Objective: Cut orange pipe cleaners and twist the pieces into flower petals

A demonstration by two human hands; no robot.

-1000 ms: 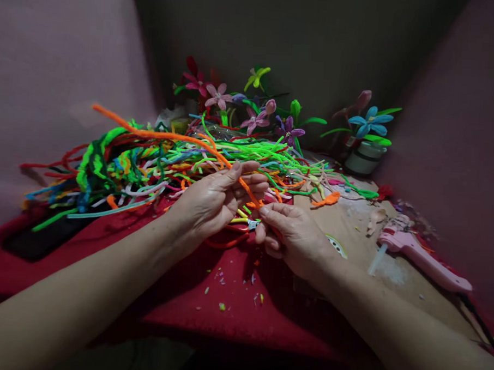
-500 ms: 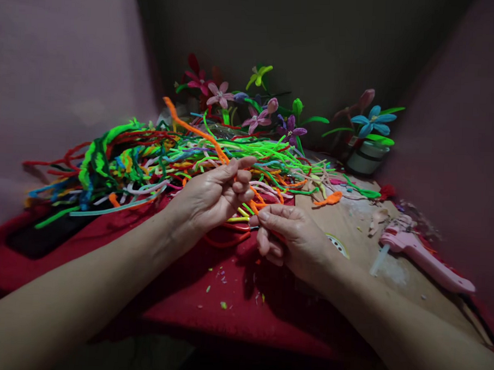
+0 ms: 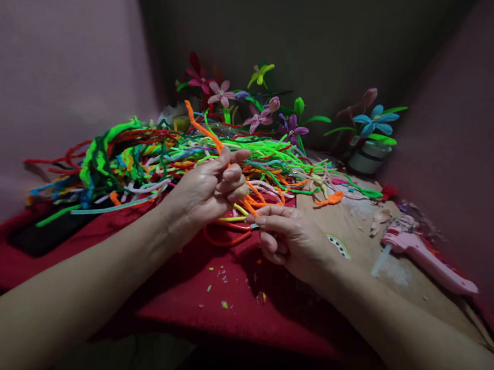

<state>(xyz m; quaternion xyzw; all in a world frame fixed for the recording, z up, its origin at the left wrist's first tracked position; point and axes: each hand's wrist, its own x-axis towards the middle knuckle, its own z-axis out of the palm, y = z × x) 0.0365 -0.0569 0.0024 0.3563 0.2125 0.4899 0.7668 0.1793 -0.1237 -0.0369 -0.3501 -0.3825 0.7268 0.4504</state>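
Note:
My left hand (image 3: 208,189) is curled round an orange pipe cleaner (image 3: 200,127), whose free end sticks up and to the left above the pile. My right hand (image 3: 288,238) pinches the lower end of the same orange pipe cleaner just right of the left fingers. Both hands hover over a red cloth (image 3: 234,293) in front of a big heap of coloured pipe cleaners (image 3: 158,154). Red-handled scissors (image 3: 226,232) lie under the hands.
Finished pipe-cleaner flowers (image 3: 254,106) stand at the back, one blue flower in a small pot (image 3: 369,157). A pink glue gun (image 3: 424,258) lies on the brown board (image 3: 363,233) at right. Small cuttings dot the cloth. Pink walls close in on both sides.
The orange pipe cleaner's free end has swung from far left up towards the middle as my left fingers curled round it. My right hand has kept its pinch.

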